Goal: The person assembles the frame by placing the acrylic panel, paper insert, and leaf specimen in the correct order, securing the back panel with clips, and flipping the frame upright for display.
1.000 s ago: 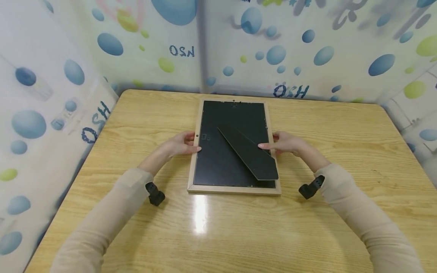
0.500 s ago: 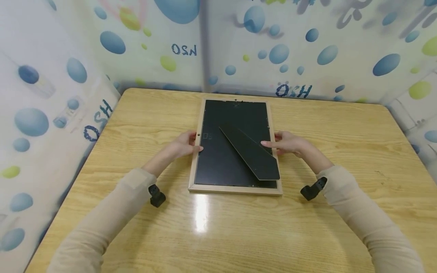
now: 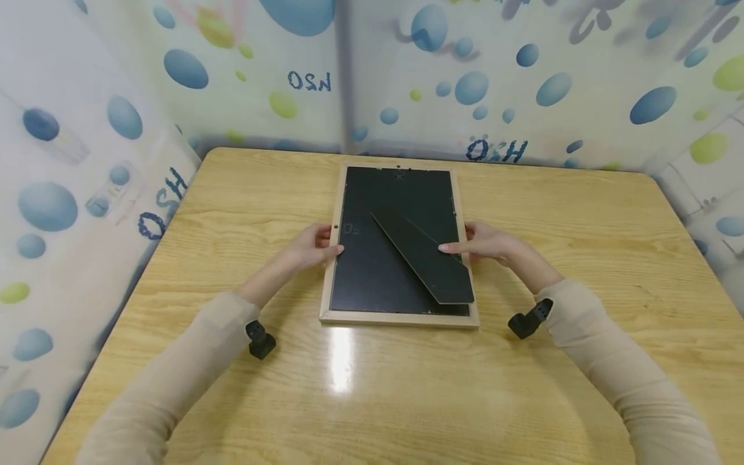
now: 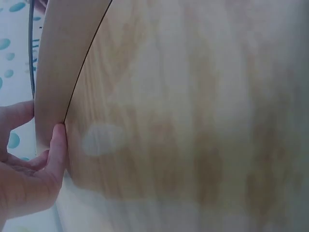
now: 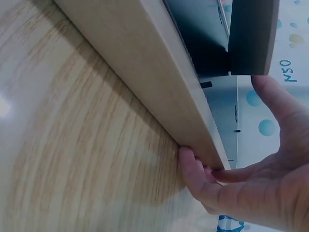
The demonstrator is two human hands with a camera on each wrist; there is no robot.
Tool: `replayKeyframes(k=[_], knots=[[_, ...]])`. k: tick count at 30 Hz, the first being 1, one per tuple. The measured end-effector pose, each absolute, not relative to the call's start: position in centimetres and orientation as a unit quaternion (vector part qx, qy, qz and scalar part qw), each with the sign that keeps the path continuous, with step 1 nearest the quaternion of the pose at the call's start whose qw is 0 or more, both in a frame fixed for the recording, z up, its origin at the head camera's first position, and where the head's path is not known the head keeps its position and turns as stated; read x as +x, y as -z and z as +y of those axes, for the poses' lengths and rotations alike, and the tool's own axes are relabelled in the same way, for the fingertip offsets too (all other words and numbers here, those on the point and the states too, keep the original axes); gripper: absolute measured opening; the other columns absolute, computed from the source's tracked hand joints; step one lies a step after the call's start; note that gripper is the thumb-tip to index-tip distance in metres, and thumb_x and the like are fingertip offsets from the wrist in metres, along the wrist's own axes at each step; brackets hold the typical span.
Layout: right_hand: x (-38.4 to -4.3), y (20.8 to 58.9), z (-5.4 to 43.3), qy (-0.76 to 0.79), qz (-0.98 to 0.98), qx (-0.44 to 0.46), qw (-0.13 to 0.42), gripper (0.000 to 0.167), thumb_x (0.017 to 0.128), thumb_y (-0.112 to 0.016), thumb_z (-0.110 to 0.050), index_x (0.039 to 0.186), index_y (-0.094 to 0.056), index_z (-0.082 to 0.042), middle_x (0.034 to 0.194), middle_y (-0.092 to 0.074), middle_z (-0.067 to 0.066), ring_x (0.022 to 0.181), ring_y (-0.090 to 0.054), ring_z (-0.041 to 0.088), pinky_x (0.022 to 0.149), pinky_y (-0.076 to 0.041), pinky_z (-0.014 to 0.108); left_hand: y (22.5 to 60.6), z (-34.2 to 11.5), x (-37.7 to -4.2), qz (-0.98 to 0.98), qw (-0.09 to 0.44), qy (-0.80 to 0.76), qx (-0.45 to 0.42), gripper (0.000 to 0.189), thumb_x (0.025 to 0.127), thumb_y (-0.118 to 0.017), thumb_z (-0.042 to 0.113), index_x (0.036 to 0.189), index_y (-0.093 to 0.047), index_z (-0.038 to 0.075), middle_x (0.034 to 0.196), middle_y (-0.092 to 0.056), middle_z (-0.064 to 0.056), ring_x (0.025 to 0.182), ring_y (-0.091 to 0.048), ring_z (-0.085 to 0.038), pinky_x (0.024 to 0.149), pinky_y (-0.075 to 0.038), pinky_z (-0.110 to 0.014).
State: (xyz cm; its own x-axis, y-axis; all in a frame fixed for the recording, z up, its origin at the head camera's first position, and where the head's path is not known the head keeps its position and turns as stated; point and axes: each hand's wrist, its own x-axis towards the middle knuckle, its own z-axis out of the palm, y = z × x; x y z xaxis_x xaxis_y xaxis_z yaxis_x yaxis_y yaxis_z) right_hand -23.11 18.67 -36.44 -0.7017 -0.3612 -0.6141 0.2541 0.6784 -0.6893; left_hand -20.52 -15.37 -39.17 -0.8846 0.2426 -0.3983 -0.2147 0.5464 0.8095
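Observation:
A picture frame [image 3: 400,319] with a pale wooden border lies back side up on the table, its black backing board [image 3: 363,271] showing. From the board a black easel stand [image 3: 433,265] juts out diagonally, its wide end over the lower right corner. My left hand [image 3: 314,247] grips the left border, thumb on top and fingers at the outer side. On the opposite border, my right hand [image 3: 491,242] has its fingers at the side edge, while the thumb touches the stand's edge. In the right wrist view, fingertips [image 5: 187,157] sit at the frame's bottom edge against the table.
The wood-grain table [image 3: 558,213] extends around the frame on every side. Behind and to the left stands a wall [image 3: 244,77] covered in a blue and green bubble print. Black wrist cameras [image 3: 260,339] hang under both sleeves.
Both hands keep the same places on the frame, and the stand stays at its angle. Only the whole view shifts slightly.

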Motion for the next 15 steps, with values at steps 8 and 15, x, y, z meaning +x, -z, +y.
replayKeyframes(k=[8,15], knots=[[-22.7,36.2,18.4,0.401,0.836,-0.006,0.375,0.094,0.084,-0.063,-0.039,0.145,-0.003,0.000,0.146,-0.019,0.024,0.128,-0.032,0.034,0.108,-0.030,0.049,38.8,-15.2,-19.2,0.851,0.247,-0.464,-0.002,0.066,0.093,-0.051,0.026,0.142,-0.020,-0.005,0.142,-0.033,-0.023,0.127,-0.037,-0.035,0.100,-0.041,-0.042],[-22.3,36.2,18.1,0.386,0.845,0.021,0.370,0.095,0.083,-0.062,-0.043,0.145,-0.005,0.001,0.144,-0.021,0.024,0.127,-0.033,0.035,0.108,-0.031,0.048,37.4,-13.8,-16.6,0.907,0.204,-0.364,0.048,0.078,0.090,-0.055,0.035,0.144,-0.013,-0.003,0.145,-0.018,-0.028,0.132,-0.025,-0.041,0.107,-0.030,-0.052]])
